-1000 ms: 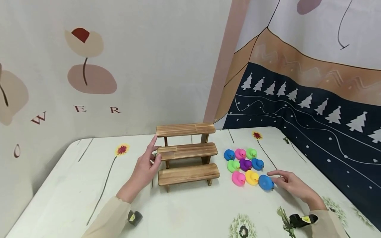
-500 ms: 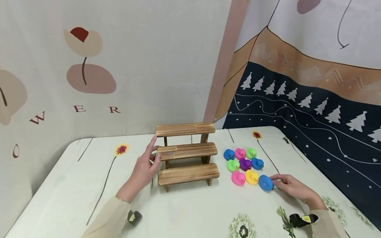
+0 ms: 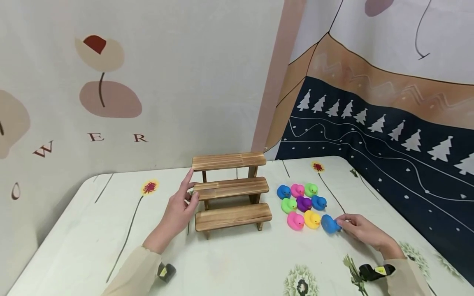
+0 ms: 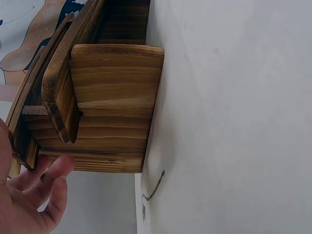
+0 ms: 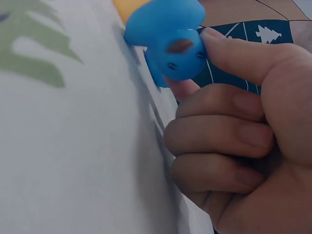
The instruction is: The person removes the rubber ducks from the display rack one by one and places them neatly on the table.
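A three-step wooden stand (image 3: 233,188) is upright at the middle of the table. My left hand (image 3: 177,211) touches its left end, index finger reaching up to the top step and thumb by the middle one. In the left wrist view that hand (image 4: 34,195) lies against the stand's side panel (image 4: 114,102), its fingers not wrapped round it. My right hand (image 3: 364,232) pinches a blue rubber duck (image 3: 329,224) between thumb and index finger. The right wrist view shows the duck's head (image 5: 181,54) at those fingertips, with the other fingers curled into the palm.
Left of the pinched duck is a yellow duck (image 3: 312,219), then a pink duck (image 3: 295,221). Behind them stand a green duck (image 3: 289,205), a purple duck (image 3: 304,203) and several others in close rows. A printed cloth (image 3: 237,263) covers the table; hanging cloth walls rise behind and to the right.
The blue duck lay tipped with its base showing; the right thumb and index finger have taken hold of it and turned it more upright. The left hand stays at the stand.
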`<action>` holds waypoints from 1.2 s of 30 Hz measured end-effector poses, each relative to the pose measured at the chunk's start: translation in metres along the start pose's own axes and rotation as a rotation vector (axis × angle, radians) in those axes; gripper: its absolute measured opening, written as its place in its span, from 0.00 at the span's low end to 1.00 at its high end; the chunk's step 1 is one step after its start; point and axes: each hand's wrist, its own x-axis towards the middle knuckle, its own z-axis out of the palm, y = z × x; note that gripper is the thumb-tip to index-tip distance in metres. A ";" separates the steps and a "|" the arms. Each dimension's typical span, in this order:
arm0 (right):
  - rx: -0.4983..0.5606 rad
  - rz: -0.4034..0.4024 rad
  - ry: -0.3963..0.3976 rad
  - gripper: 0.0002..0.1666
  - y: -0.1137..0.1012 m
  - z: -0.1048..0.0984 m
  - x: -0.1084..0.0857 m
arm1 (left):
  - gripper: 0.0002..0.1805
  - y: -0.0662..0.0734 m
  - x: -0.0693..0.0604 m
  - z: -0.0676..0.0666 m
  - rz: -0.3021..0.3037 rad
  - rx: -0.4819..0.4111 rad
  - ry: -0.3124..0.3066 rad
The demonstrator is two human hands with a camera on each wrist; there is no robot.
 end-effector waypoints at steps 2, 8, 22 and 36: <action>0.003 0.001 0.021 0.26 -0.001 0.000 0.000 | 0.38 0.000 0.000 0.000 -0.002 0.002 0.002; -0.030 -0.003 0.131 0.24 -0.003 0.004 0.001 | 0.38 0.000 0.000 0.000 0.001 0.008 0.000; -0.177 -0.095 0.416 0.19 -0.009 0.017 0.004 | 0.38 0.000 0.000 0.000 0.007 0.012 0.008; -0.248 -0.157 0.483 0.15 -0.014 0.024 0.006 | 0.38 0.001 -0.001 -0.001 -0.010 0.013 -0.009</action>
